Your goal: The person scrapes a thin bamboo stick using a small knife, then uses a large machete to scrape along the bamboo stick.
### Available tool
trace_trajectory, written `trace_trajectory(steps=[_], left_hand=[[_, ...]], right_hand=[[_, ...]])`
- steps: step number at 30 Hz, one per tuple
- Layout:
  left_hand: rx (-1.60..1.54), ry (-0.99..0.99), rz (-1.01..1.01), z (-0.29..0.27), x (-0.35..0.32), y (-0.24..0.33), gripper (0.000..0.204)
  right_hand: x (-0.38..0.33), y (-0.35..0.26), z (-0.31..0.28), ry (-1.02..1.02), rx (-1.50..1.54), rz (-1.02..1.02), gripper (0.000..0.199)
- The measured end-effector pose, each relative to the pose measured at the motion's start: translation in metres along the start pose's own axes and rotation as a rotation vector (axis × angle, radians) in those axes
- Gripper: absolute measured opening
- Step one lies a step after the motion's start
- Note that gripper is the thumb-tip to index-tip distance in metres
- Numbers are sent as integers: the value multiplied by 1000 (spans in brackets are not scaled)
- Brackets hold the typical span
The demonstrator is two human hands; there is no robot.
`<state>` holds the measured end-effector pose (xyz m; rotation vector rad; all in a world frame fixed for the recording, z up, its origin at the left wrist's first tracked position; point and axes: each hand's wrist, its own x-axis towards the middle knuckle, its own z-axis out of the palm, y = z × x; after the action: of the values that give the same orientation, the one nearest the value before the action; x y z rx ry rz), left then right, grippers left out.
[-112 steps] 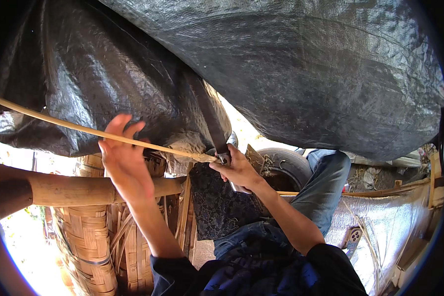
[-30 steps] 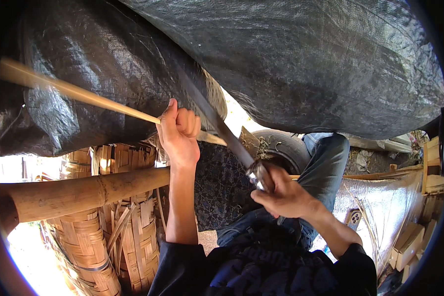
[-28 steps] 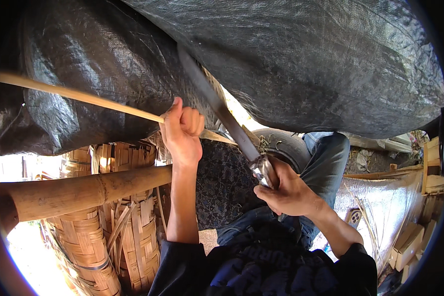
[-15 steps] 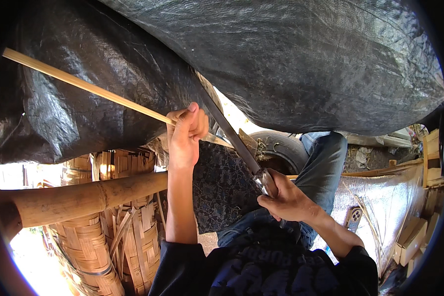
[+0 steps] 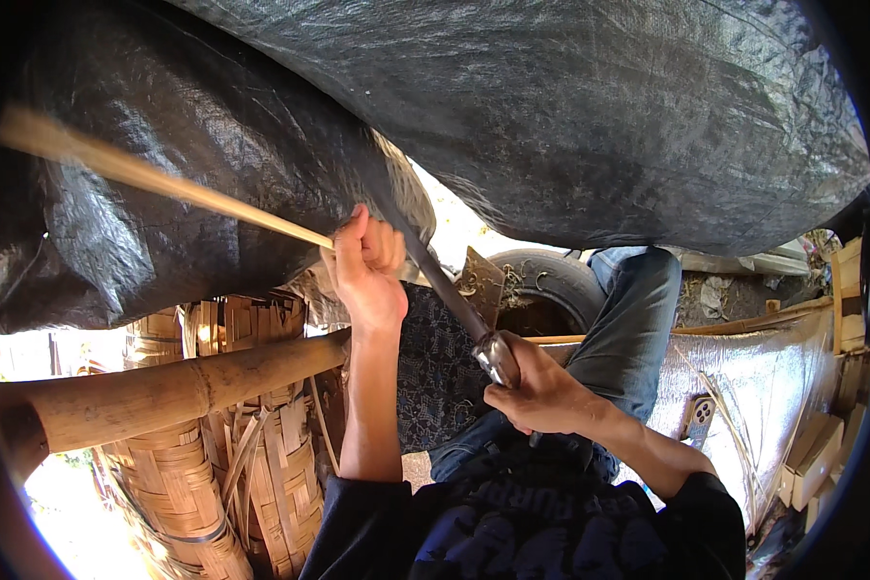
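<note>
Two bare hands, both closed on things, set well apart from each other.

Left hand (image 5: 365,266): raised, fist clamped around a thin pale bamboo strip (image 5: 164,184). The strip runs from the fist up and to the left, its far end blurred against the black tarpaulin (image 5: 599,106) overhead.

Right hand (image 5: 536,391): lower and to the right, fingers wrapped on the handle of a long knife (image 5: 445,285). The dark blade slants up and to the left from a metal collar at the grip and reaches the strip just beside the left fist; whether the edge bites into the strip cannot be told.

Surroundings: a thick bamboo pole (image 5: 174,391) lies across the lower left, passing behind the left forearm. Below it stand woven bamboo baskets (image 5: 203,483). A dark patterned cloth (image 5: 435,367) hangs between the forearms. A rubber tyre (image 5: 551,275) sits beyond the knife, just beside a bent knee in blue jeans (image 5: 638,319). A silvery woven sheet (image 5: 773,377) covers the ground to the right, with small wooden blocks (image 5: 817,449) along its edge. Dark sleeves fill the bottom edge
</note>
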<state>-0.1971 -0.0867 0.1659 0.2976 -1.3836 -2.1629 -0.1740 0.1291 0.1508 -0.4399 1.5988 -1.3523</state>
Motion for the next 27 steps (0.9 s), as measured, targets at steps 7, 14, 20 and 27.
trace_trajectory(steps=[7, 14, 20, 27], left_hand=[[16, -43, -4, -9, 2, 3, 49], [45, -94, -53, -11, 0, 5, 49], [24, -79, -37, 3, 2, 0, 48], [37, -125, 6, -6, 1, 4, 48]], right_hand=[[-4, -24, -17, -27, 203, -8, 35], [-3, -23, -15, -109, 207, 151, 33], [-8, -38, -24, -24, 224, -13, 27], [-5, -11, -23, -29, 205, 158, 31]])
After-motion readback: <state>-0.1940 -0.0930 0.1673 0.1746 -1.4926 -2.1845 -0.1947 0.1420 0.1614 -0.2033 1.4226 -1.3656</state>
